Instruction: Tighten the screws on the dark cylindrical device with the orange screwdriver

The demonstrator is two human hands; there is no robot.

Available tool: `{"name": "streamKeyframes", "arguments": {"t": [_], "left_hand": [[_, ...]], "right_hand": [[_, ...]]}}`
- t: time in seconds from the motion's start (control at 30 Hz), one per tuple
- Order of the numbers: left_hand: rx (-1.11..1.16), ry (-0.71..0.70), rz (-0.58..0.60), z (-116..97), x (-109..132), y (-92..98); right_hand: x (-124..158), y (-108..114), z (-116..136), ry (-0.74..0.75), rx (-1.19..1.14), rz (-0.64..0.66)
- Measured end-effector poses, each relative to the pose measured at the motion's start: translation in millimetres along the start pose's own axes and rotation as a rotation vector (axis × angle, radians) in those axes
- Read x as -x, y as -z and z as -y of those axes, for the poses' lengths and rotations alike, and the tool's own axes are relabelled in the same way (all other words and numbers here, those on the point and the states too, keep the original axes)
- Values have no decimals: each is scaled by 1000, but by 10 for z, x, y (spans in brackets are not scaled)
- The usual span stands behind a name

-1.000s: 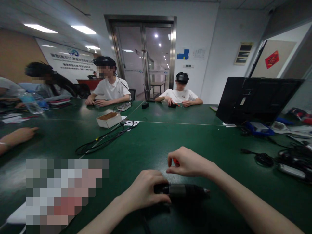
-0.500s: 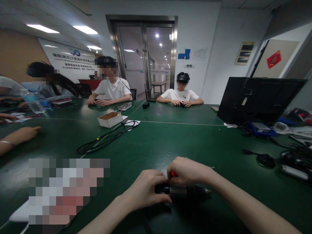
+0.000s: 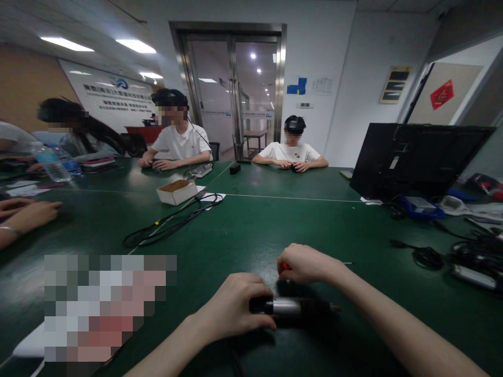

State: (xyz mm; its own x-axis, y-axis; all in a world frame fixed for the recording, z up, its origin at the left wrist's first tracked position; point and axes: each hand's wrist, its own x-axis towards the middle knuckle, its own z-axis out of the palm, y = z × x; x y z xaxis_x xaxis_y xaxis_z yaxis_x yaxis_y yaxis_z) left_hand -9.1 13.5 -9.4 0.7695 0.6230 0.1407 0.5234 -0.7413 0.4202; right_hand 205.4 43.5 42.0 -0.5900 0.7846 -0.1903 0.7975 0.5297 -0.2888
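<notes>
On the green table lies a black and silver cylindrical tool [image 3: 288, 309], its narrow tip pointing right; its exact kind is unclear. My left hand [image 3: 239, 303] is closed around the black left end, thumb below and fingers above. Just beyond the tool, my right hand [image 3: 302, 262] is a closed fist, apart from the tool's body. A bit of red handle shows in that fist, and a thin metal shaft sticks out past the wrist, so it looks like a screwdriver [image 3: 286, 266]. Most of its length is hidden by my hand and forearm.
A small open box [image 3: 177, 195] and a looped black cable [image 3: 165, 225] lie ahead on the left. At right stand a black monitor [image 3: 416, 162] and tangled cords [image 3: 479, 256]. A co-worker's hands [image 3: 33, 214] rest at far left; other people sit across the table.
My right hand has lifted away from the cylindrical tool, slightly forward and right, with the screwdriver in it. My left hand stays on the tool. Another co-worker's hand has appeared at far left.
</notes>
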Motion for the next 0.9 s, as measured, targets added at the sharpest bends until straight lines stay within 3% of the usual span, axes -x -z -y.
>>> {"name": "streamKeyframes", "arguments": {"t": [0.27, 0.53, 0.77, 0.83, 0.9], "left_hand": [[52, 76, 93, -82, -8, 152], [113, 221, 217, -54, 10, 355], [204, 349, 275, -39, 35, 345], [245, 351, 265, -92, 14, 272], [260, 343, 237, -188, -26, 171]], "right_hand": [[79, 149, -239, -131, 31, -8], [491, 189, -413, -279, -2, 14], [1353, -166, -454, -377, -80, 6], [1664, -368, -444, -375, -139, -120], [1957, -601, -419, -377, -200, -165]]}}
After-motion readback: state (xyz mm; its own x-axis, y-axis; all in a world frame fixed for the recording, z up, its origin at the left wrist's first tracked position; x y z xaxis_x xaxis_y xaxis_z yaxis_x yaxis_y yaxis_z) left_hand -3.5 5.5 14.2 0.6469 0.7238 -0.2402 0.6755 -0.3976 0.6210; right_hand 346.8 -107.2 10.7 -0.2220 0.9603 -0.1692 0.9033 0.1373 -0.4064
